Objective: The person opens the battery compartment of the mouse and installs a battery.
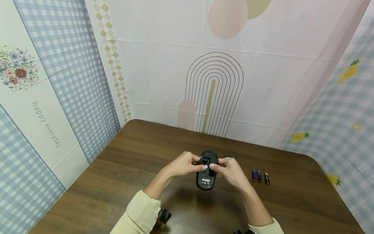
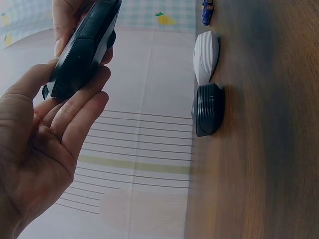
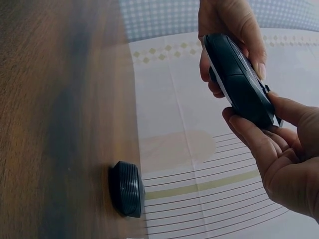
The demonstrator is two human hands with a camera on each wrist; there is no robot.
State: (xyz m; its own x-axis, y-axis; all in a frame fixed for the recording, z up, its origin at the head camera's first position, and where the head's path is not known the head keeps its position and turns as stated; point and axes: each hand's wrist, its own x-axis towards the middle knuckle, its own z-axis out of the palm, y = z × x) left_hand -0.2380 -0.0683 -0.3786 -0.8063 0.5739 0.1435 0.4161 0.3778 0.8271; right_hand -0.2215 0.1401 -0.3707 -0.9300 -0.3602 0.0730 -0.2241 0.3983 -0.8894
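A black computer mouse (image 1: pixel 206 182) is held above the table with its underside up, showing a label and dark recesses. My left hand (image 1: pixel 182 164) grips its left edge, thumb on the underside and fingers beneath. On the opposite edge, my right hand (image 1: pixel 233 171) grips it the same way. In the right wrist view, a small dark piece (image 3: pixel 279 120) juts from the mouse near the right thumb; whether it is a cover cannot be told. Both hands also show around the mouse (image 2: pixel 82 57) in the left wrist view.
Two blue batteries (image 1: pixel 256 175) and one black battery with a copper end (image 1: pixel 267 178) are on the wooden table (image 1: pixel 117 182), to the right. A white mouse (image 2: pixel 205 57) and another black mouse (image 2: pixel 209 109) rest farther back. A patterned cloth (image 1: pixel 157 81) hangs behind the table.
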